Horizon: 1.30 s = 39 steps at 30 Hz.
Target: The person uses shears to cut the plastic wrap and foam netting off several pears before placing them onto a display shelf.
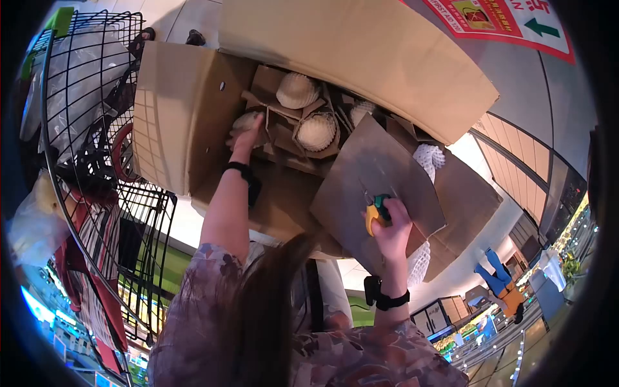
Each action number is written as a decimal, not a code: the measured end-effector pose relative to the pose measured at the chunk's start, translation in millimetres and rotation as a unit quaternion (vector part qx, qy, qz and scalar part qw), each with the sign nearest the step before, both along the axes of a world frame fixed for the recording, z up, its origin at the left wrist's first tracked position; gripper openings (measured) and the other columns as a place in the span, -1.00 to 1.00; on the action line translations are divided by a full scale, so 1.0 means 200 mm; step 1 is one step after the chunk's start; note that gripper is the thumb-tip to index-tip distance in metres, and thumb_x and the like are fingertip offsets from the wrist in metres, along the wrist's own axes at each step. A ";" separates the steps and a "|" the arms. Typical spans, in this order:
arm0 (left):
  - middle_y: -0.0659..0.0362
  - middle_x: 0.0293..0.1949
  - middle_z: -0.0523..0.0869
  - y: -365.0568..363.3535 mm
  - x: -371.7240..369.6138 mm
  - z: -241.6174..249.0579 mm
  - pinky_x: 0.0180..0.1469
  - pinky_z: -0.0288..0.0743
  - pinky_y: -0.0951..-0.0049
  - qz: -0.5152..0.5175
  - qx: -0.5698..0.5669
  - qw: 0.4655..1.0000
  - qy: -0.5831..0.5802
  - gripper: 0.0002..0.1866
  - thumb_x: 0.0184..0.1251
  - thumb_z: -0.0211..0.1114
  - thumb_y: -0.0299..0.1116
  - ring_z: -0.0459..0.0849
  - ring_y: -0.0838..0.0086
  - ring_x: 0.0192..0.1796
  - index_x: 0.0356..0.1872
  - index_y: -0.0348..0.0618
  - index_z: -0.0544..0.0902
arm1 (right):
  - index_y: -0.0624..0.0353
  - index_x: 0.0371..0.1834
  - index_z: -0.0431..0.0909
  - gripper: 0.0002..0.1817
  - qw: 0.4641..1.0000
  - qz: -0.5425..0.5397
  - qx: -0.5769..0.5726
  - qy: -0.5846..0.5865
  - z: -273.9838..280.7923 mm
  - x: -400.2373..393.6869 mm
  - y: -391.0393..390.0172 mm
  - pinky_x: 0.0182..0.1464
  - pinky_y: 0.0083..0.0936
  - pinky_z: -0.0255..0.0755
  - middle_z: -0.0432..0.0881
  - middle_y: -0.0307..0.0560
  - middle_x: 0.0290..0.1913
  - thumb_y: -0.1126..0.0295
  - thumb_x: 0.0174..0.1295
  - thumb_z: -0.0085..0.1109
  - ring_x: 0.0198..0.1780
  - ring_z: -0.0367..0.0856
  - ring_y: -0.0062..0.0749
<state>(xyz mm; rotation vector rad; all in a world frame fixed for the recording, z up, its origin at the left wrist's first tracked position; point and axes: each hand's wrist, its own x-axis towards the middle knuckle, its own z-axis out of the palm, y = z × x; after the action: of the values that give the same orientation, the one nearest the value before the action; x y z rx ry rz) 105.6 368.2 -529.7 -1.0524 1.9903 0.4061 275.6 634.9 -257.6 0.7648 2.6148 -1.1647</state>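
My left hand (244, 137) reaches into a large open cardboard box (274, 197), its fingers around a pale round foam-wrapped item (247, 120) at the box's left side. Other round items in ribbed white foam, such as one in the middle (316, 131) and one behind it (297, 90), sit between cardboard dividers (279, 131). In my right hand (393, 231) is a pair of scissors (374, 216) with yellow and green handles, blades pointing up and away. That hand is over a loose flat cardboard sheet (380, 164) lying across the box's right side.
Raised box flaps (348, 48) surround the opening. A black wire cart (97, 84) holding plastic-wrapped things stands close on the left. White foam netting (429, 158) shows beside the sheet. A red and white sign (496, 22) is at upper right; a person in orange (506, 290) is farther off.
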 end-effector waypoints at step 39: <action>0.04 0.10 0.40 -0.30 0.04 1.78 0.09 0.37 0.24 0.353 0.607 0.698 0.144 -0.39 0.08 0.09 -0.13 0.43 0.26 0.09 0.14 -0.25 0.23 | 0.23 -0.07 0.28 -0.48 0.950 -0.028 -0.297 0.091 0.44 -0.23 -0.59 0.01 -0.47 0.30 0.45 -0.01 -0.05 0.50 -0.12 0.30 -0.06 0.44 -0.36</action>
<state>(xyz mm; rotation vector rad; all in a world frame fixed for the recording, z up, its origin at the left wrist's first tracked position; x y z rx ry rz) 114.4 308.9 -173.9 -0.7611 0.9399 2.0495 228.8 516.6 -169.3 0.6237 2.1659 -1.9815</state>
